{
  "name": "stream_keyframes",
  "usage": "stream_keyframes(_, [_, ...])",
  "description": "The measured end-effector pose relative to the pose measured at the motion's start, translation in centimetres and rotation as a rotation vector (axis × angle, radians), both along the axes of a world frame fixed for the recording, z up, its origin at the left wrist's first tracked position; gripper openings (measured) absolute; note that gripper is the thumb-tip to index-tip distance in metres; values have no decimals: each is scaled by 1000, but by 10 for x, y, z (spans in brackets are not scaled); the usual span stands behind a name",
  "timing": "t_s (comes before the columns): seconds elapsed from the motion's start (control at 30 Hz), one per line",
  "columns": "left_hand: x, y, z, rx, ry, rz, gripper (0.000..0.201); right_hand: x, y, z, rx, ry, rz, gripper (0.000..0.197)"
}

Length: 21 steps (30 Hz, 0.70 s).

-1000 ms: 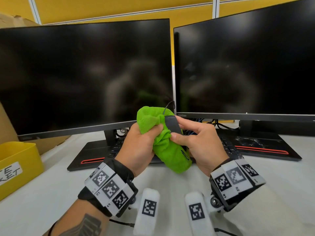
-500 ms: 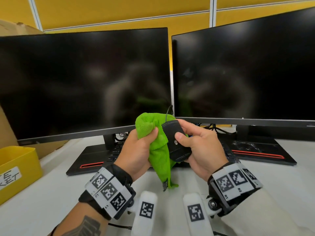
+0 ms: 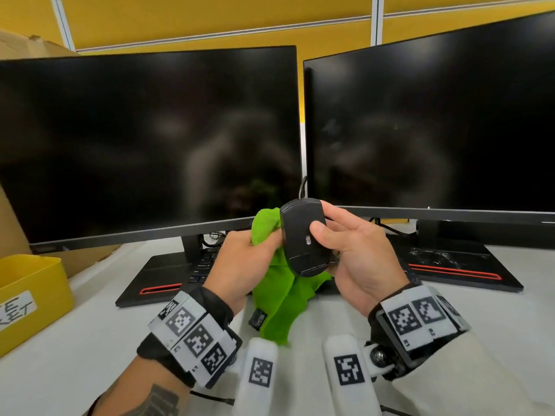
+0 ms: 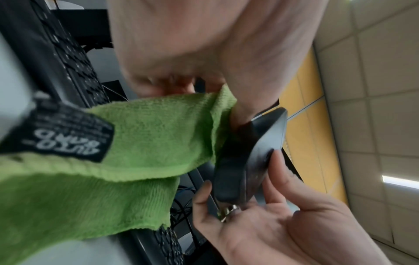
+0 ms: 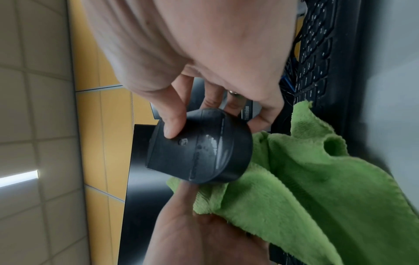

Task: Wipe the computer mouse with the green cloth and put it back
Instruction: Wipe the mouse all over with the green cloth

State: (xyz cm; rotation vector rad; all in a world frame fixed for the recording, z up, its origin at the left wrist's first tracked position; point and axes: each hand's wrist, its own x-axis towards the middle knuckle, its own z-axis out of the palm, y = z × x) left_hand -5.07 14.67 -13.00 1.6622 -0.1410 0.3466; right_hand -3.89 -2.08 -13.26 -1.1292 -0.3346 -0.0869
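Observation:
A black wired computer mouse [image 3: 303, 235] is held up in front of the two monitors with its underside turned toward me. My right hand [image 3: 354, 250] grips it, thumb on the underside and fingers round the far side. My left hand [image 3: 240, 259] holds the bunched green cloth [image 3: 282, 295] against the mouse's left edge, and the rest of the cloth hangs down toward the desk. In the left wrist view the cloth [image 4: 136, 143] with its black label lies beside the mouse [image 4: 249, 157]. In the right wrist view the thumb presses the mouse [image 5: 199, 148] base, with the cloth [image 5: 306, 179] behind.
Two dark monitors [image 3: 150, 139] stand side by side at the back. A black keyboard [image 3: 168, 274] with red trim lies under them on the white desk [image 3: 75, 340]. A yellow bin [image 3: 30, 292] stands at the left edge, with cardboard behind it.
The mouse has been turned over, so that its underside now faces me, and it has risen a little. The cloth has slipped off the mouse's top to its left side and hangs lower.

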Motion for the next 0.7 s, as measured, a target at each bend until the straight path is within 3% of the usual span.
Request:
stream_keyframes(0.3, [-4, -5, 2, -141, 173, -229, 63, -8, 3, 0, -32, 48, -45, 35])
stream_keyframes(0.4, [-10, -6, -4, 2, 116, -284, 48, -10, 6, 2, -36, 56, -47, 29])
stream_keyframes(0.47, [-11, -5, -4, -25, 96, -263, 39, -11, 5, 6, -83, 55, -38, 20])
stream_keyframes(0.6, [-9, -3, -2, -117, 116, -326, 32, -4, -4, 9, -233, -7, -307, 13])
stream_keyframes(0.7, [-11, -4, -3, -133, 111, -380, 30, 0, -5, 4, -404, 23, -287, 32])
